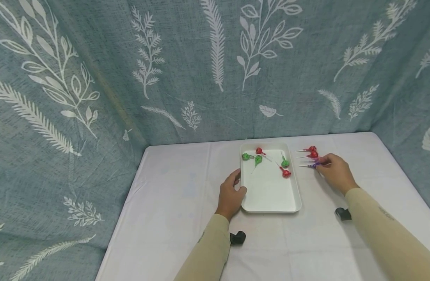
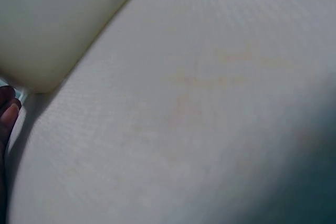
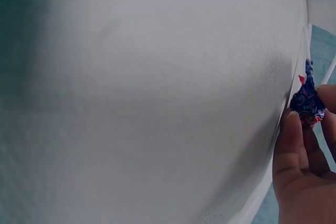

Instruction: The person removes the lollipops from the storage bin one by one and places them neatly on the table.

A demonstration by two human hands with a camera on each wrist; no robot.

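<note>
Lollipop in blue-purple wrap (image 3: 308,102) is pinched btwn thumb & fingertips of your R hand (image 1: 336,172), near the white tray (image 1: 269,195) on its 3 o'clock side, stick aimed at 9 o'clock. Your L hand (image 1: 231,195) grips the tray's rim at approx. 8 o'clock, thumb over the edge (the L wrist view catches only fingertips by a corner). Two red lollipops (image 1: 313,155) lie on the white-clothed table (image 1: 187,218) at the tray's 2 o'clock, just beyond your R fingertips. Inside the tray: two green lollipops (image 1: 258,159) toward 10 & 11 o'clock, a red lollipop (image 1: 259,150) at 11, plus another green lollipop (image 1: 285,164) & another red lollipop (image 1: 286,173) btwn 1 & 3. Black devices (image 1: 239,237) sit at both wrists; tan sleeves (image 1: 383,226) run in from 6 & 4 o'clock; leaf-print curtain (image 1: 180,78) hangs at 12.
</note>
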